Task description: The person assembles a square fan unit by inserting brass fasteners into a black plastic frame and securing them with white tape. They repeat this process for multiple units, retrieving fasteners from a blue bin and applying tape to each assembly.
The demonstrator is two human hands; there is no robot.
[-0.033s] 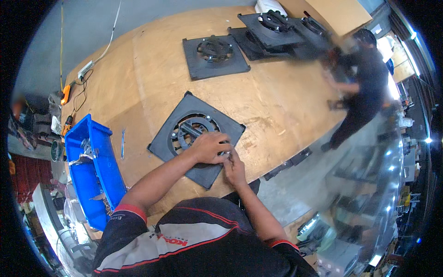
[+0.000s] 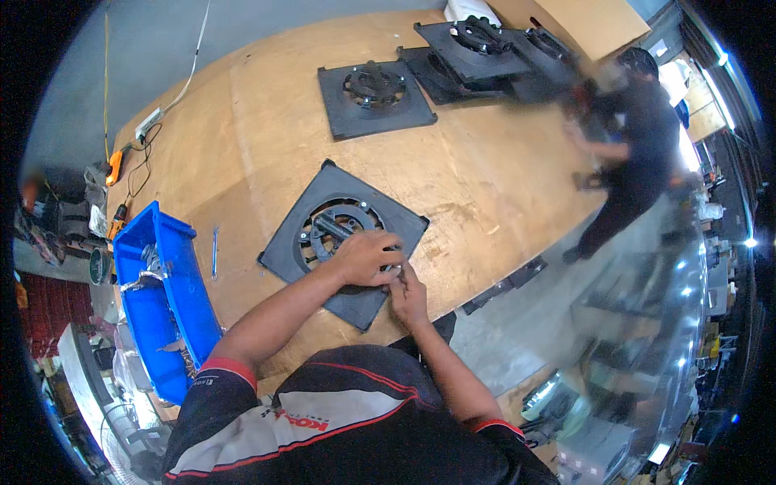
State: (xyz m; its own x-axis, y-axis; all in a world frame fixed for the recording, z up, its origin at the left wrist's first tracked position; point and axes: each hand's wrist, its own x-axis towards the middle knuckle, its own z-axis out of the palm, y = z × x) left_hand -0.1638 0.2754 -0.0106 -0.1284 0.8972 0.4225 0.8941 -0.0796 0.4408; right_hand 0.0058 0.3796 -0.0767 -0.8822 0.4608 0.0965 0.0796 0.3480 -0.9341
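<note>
A square black plate [image 2: 295,230] with a round ring [image 2: 365,212] in its middle lies cornerwise on the wooden table in front of me. A dark bar crosses part of the ring's opening. Over the ring's right side, my left hand [image 2: 368,259] rests with its fingers curled and closed. My right hand [image 2: 409,297] meets it at the fingertips, above the plate's near right edge, and is closed too. Something small and shiny shows between the two hands, but the fingers cover most of it, so its kind cannot be made out.
A blue bin [image 2: 149,311] with small metal parts stands at left, beside a wrench [image 2: 215,252]. Behind it lie a cordless drill [image 2: 119,220] and an orange tool [image 2: 115,167]. More black plates [image 2: 380,113] sit at the back, near another person [image 2: 638,121] at the right edge.
</note>
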